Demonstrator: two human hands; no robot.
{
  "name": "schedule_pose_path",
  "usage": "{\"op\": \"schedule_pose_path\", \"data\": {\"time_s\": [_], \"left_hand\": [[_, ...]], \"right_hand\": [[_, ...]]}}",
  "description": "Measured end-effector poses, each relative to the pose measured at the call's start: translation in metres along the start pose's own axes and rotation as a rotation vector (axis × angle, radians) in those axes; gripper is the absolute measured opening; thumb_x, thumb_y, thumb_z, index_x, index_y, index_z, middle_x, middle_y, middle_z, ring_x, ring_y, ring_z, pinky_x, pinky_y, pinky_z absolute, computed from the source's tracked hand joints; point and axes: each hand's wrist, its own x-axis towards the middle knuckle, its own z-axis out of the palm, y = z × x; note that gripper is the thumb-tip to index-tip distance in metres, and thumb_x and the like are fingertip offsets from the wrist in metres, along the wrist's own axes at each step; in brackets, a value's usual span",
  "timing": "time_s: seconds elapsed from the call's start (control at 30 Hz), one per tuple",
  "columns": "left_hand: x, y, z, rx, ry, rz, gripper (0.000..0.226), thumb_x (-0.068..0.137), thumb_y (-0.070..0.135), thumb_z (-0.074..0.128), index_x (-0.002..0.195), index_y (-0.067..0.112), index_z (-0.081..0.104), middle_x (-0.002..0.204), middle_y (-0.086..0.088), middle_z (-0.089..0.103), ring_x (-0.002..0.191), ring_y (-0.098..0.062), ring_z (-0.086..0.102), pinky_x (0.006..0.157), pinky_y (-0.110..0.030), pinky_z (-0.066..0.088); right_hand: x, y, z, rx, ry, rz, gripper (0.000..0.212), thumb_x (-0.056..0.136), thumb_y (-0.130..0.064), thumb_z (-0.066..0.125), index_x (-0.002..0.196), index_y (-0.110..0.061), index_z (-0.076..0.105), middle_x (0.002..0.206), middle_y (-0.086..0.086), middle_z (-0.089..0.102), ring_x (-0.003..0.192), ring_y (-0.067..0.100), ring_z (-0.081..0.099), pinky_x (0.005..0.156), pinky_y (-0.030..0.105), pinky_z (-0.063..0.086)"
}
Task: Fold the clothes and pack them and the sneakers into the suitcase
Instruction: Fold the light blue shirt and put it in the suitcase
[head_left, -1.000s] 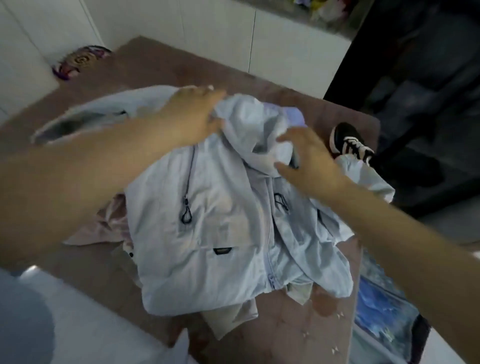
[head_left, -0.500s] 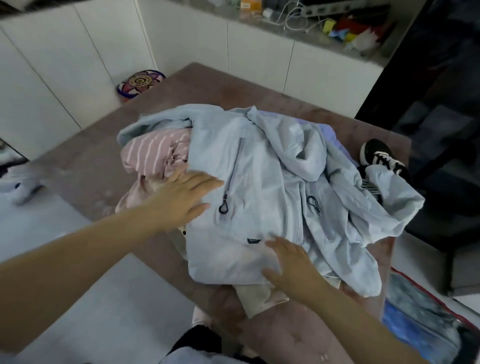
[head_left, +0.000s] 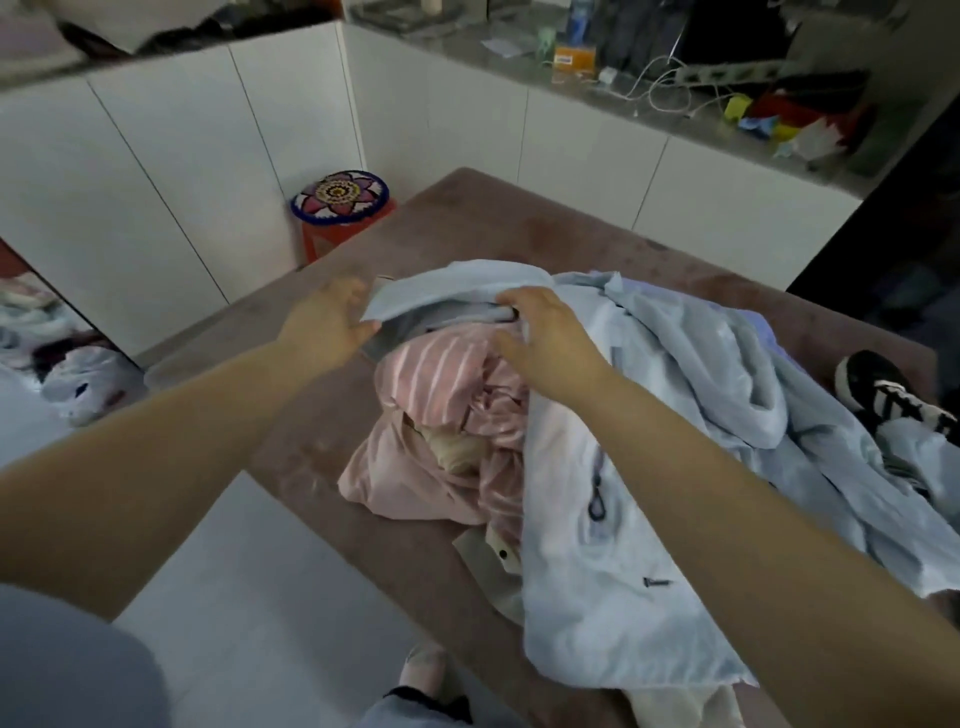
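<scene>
Quick pass. Clothes are piled on the brown table (head_left: 519, 234), not folded. The light blue jacket (head_left: 597, 597) is on top, spread over the right side of the pile, with its near hem hanging at the table's front edge. I see my left hand (head_left: 327, 327) pinching the loose end of the jacket at the far left of the pile, thumb on the near side and fingers behind the cloth. My right hand (head_left: 550, 343) is beside it, fingers curled over a fold of the same jacket. The hands are apart, with a strip of blue cloth stretched between them. The pink striped top (head_left: 441, 374) is bunched under that lifted strip, partly covered by the jacket. The cream garment (head_left: 462, 449) pokes out below the pink one. A black and white sneaker (head_left: 878, 389) lies at the right edge of the table, touching the jacket. A red stool (head_left: 340, 197) with a patterned cushion stands past the table's far left corner, against the white cabinets (head_left: 182, 171). The counter (head_left: 519, 57) behind carries cables and clutter.
</scene>
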Motion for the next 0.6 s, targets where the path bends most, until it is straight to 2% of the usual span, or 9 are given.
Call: {"op": "schedule_pose_path", "data": {"time_s": [0.17, 0.3, 0.37, 0.4, 0.5, 0.6], "left_hand": [[0.031, -0.033, 0.014, -0.014, -0.064, -0.065, 0.058, 0.084, 0.031, 0.067, 0.134, 0.01, 0.045, 0.134, -0.013, 0.051, 0.116, -0.031, 0.053, 0.095, -0.041, 0.043], [0.046, -0.048, 0.032, 0.002, -0.117, -0.118, 0.064, 0.08, 0.03, 0.072, 0.135, 0.014, 0.043, 0.132, -0.015, 0.049, 0.114, -0.034, 0.053, 0.094, -0.043, 0.044], [0.048, -0.054, 0.039, 0.026, -0.149, -0.165, 0.056, 0.082, 0.027, 0.069, 0.132, 0.013, 0.047, 0.128, -0.015, 0.051, 0.11, -0.035, 0.055, 0.092, -0.042, 0.045], [0.049, -0.058, 0.04, 0.056, -0.151, -0.169, 0.045, 0.085, 0.025, 0.065, 0.126, 0.011, 0.053, 0.121, -0.016, 0.056, 0.106, -0.035, 0.057, 0.087, -0.04, 0.046], [0.054, -0.066, 0.024, 0.07, -0.02, -0.056, 0.019, 0.089, 0.016, 0.055, 0.101, 0.005, 0.065, 0.092, -0.018, 0.065, 0.087, -0.034, 0.061, 0.068, -0.033, 0.039], [0.069, -0.064, -0.017, -0.053, 0.213, 0.041, 0.013, 0.087, 0.009, 0.056, 0.099, 0.009, 0.061, 0.09, -0.011, 0.06, 0.078, -0.021, 0.052, 0.067, -0.031, 0.037]], "right_hand": [[0.078, -0.02, 0.034, -0.11, 0.018, 0.067, 0.044, 0.09, -0.026, 0.058, 0.132, -0.015, 0.05, 0.138, 0.004, 0.048, 0.127, 0.022, 0.044, 0.106, 0.033, 0.033], [0.107, -0.022, 0.057, -0.255, -0.103, 0.116, 0.045, 0.087, -0.027, 0.059, 0.131, -0.022, 0.052, 0.138, 0.005, 0.049, 0.125, 0.026, 0.046, 0.105, 0.038, 0.037], [0.113, -0.023, 0.066, -0.342, -0.152, 0.129, 0.035, 0.087, -0.019, 0.056, 0.122, -0.022, 0.06, 0.131, 0.006, 0.055, 0.116, 0.029, 0.053, 0.098, 0.037, 0.042], [0.115, -0.024, 0.068, -0.374, -0.152, 0.133, 0.031, 0.087, -0.015, 0.053, 0.115, -0.022, 0.065, 0.126, 0.007, 0.059, 0.111, 0.03, 0.056, 0.095, 0.036, 0.045], [0.121, -0.029, 0.063, -0.325, -0.054, 0.145, 0.027, 0.091, -0.017, 0.05, 0.108, -0.022, 0.07, 0.117, 0.005, 0.066, 0.106, 0.028, 0.059, 0.089, 0.034, 0.047], [0.128, -0.036, 0.039, -0.222, 0.087, 0.128, 0.023, 0.092, -0.019, 0.053, 0.105, -0.018, 0.072, 0.11, 0.007, 0.069, 0.101, 0.028, 0.061, 0.086, 0.032, 0.047]]}}
